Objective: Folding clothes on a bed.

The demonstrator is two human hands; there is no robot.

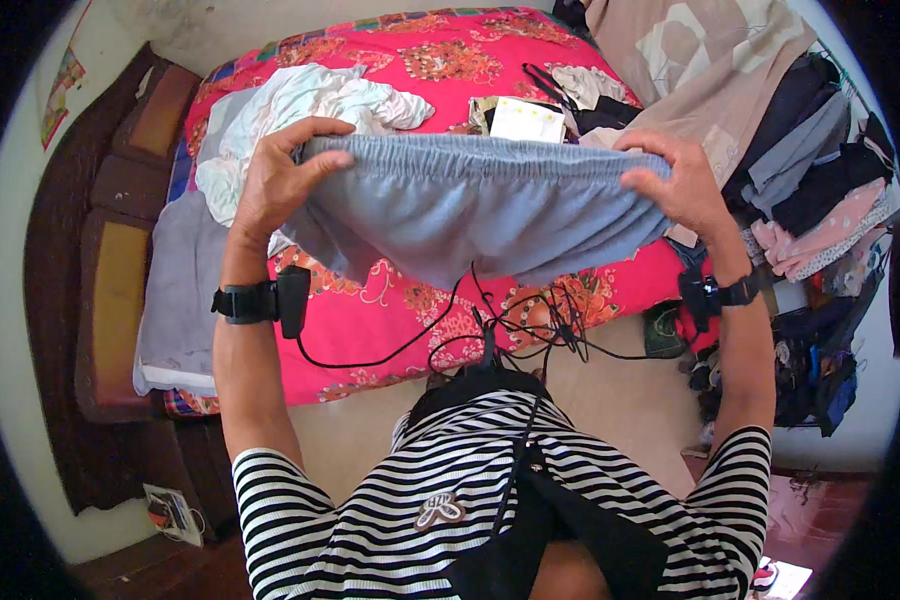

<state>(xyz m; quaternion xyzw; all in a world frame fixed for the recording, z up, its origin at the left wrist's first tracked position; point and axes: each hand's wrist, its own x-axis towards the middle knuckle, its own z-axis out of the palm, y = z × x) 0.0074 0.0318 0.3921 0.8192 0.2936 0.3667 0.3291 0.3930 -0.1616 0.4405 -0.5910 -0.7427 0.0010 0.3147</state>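
Observation:
A pair of light blue-grey shorts with a gathered elastic waistband is stretched out between my hands, held up above the bed. My left hand pinches the left end of the waistband between thumb and fingers. At the opposite end, my right hand grips the waistband in the same manner. The cloth hangs down from the band in soft folds and hides part of the bed. Behind the shorts lies a crumpled pale mint-and-white cloth, nearest my left hand.
A red floral bedspread covers the bed. Black cables run from the wrist devices and tangle before my waist. Clothes hang on a rack at the right. A dark wooden headboard stands left, beside a grey pillow.

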